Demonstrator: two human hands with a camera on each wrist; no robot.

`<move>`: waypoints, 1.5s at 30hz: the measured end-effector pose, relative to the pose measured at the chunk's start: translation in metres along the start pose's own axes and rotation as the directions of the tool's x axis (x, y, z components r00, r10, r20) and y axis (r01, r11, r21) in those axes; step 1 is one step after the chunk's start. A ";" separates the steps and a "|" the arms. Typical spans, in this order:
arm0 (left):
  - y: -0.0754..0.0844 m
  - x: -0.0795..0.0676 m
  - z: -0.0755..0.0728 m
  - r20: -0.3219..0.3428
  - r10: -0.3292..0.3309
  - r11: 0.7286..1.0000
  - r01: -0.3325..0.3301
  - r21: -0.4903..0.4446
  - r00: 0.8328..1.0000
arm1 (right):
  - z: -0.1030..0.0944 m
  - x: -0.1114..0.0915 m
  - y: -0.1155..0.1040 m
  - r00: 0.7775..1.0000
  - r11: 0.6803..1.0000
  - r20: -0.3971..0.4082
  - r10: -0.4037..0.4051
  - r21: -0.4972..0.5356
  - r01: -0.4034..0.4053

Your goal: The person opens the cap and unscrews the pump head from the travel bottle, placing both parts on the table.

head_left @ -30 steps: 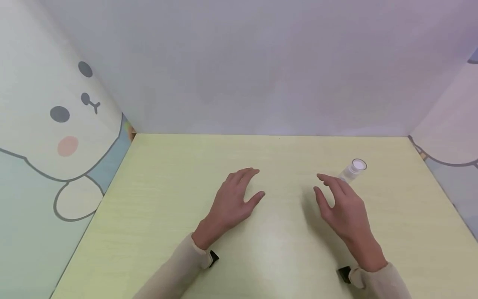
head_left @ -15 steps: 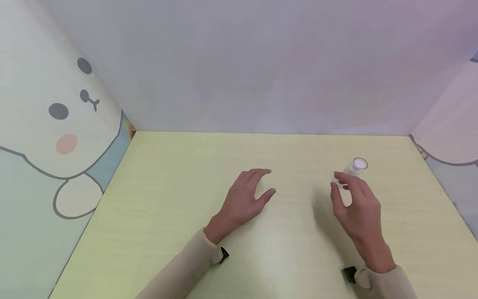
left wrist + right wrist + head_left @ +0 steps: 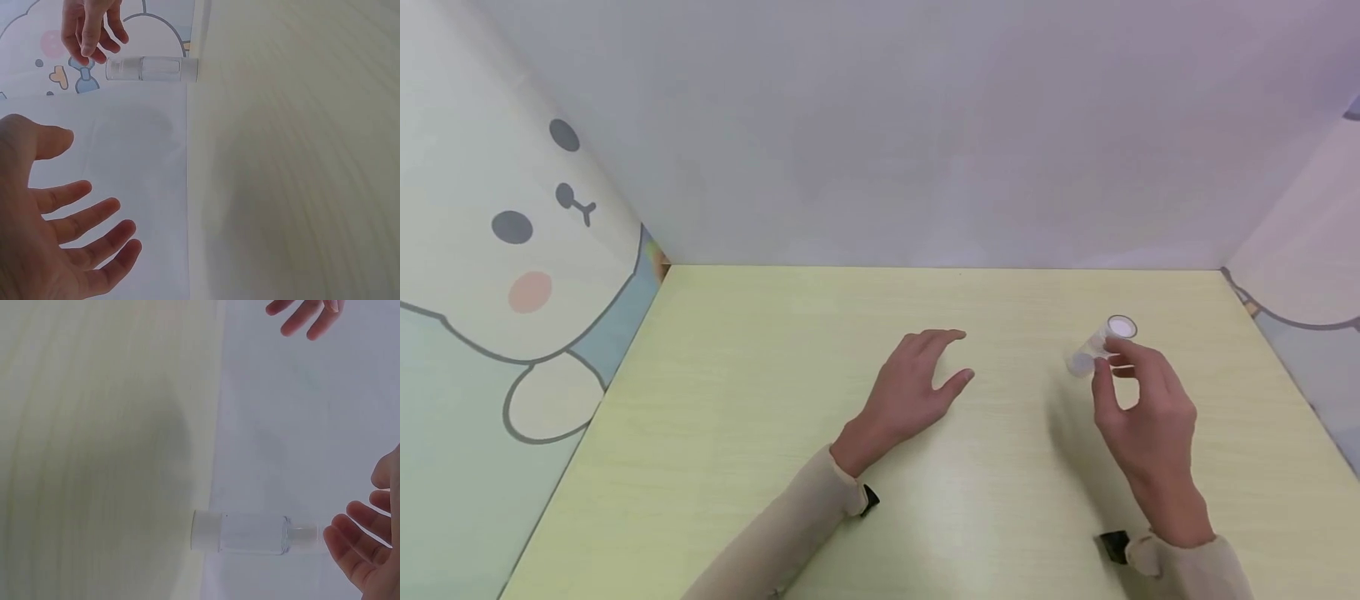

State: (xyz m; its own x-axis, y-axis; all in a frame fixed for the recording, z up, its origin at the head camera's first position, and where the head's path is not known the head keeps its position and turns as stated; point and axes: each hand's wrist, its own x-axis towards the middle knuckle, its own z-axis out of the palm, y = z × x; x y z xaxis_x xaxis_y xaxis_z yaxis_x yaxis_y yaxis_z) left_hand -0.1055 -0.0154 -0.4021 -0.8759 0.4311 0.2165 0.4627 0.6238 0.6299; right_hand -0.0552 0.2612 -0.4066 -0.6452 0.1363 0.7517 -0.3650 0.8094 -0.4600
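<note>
A small clear bottle (image 3: 1087,356) with a white band at its base (image 3: 206,531) stands upright on the right part of the table. My right hand (image 3: 1150,417) hovers at the near right side of the bottle, its thumb and fingers bent with a gap between them. In the right wrist view, the fingertips (image 3: 340,537) are close to the bottle's top; whether they touch it I cannot tell. My left hand (image 3: 910,387) hangs over the middle of the table, fingers spread and slightly bent, holding nothing. The left wrist view shows the bottle (image 3: 159,69) beyond this hand.
The pale wooden table (image 3: 760,375) meets a plain light wall (image 3: 925,167) at the back. Side panels with a cartoon animal (image 3: 542,225) border it left and right. Each wrist wears a small black device (image 3: 870,501) at the sleeve cuff.
Both hands have moved to the right. My right hand has passed from in front of the bottle to its right side, uncovering its lower part. The bottle has stayed in place.
</note>
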 end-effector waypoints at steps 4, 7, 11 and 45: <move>0.006 0.005 0.005 -0.002 0.021 1.000 -0.021 0.007 1.000 | -0.003 0.004 0.001 0.999 1.000 -0.037 0.014 0.011 -0.013; 0.010 0.010 0.010 0.005 0.031 0.999 -0.031 0.013 0.999 | -0.006 0.007 0.001 0.998 1.000 -0.056 0.023 0.015 -0.022; 0.016 0.016 0.018 0.023 0.035 0.999 -0.035 0.008 0.999 | -0.009 0.011 0.002 0.998 0.999 -0.056 0.034 0.007 -0.033; 0.069 0.078 0.074 0.222 0.081 0.997 -0.081 -0.010 0.972 | -0.008 0.023 0.023 0.966 0.971 0.110 0.236 0.021 -0.239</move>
State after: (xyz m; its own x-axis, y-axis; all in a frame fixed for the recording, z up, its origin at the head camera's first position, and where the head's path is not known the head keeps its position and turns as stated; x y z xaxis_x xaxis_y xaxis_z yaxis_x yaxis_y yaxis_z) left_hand -0.1323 0.1098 -0.3972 -0.7832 0.6143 0.0957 0.5307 0.5803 0.6178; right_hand -0.0730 0.2876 -0.3966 -0.7830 0.2593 0.5653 -0.2138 0.7413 -0.6362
